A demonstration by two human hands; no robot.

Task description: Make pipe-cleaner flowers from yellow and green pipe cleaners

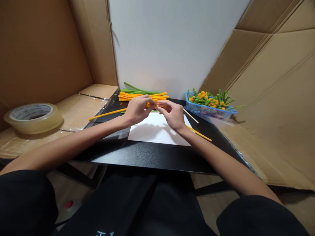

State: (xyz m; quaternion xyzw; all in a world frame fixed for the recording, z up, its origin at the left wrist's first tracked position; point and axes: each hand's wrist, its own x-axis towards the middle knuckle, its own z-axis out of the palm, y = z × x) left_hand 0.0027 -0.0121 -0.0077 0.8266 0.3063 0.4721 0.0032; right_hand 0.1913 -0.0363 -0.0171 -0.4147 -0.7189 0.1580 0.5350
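Over the white sheet [147, 132], my left hand [139, 109] and my right hand [173, 116] meet with fingertips pinched close together. Between them they grip an orange pipe cleaner [108, 114]. One orange length sticks out to the left behind my left hand, and another orange length [200, 133] slants down to the right past my right wrist. Whether these are one piece or two, I cannot tell, as the fingers cover the middle. A green pipe cleaner [154, 111] lies partly hidden at the sheet's far edge.
Behind my hands lie bundles of orange pipe cleaners [125, 96] and green pipe cleaners [134, 88]. A blue basket [209, 110] at the right holds green and orange pieces. Near it rests a pale stick [191, 116]. A tape roll [33, 118] sits on cardboard at left; cardboard walls flank the black table [137, 155].
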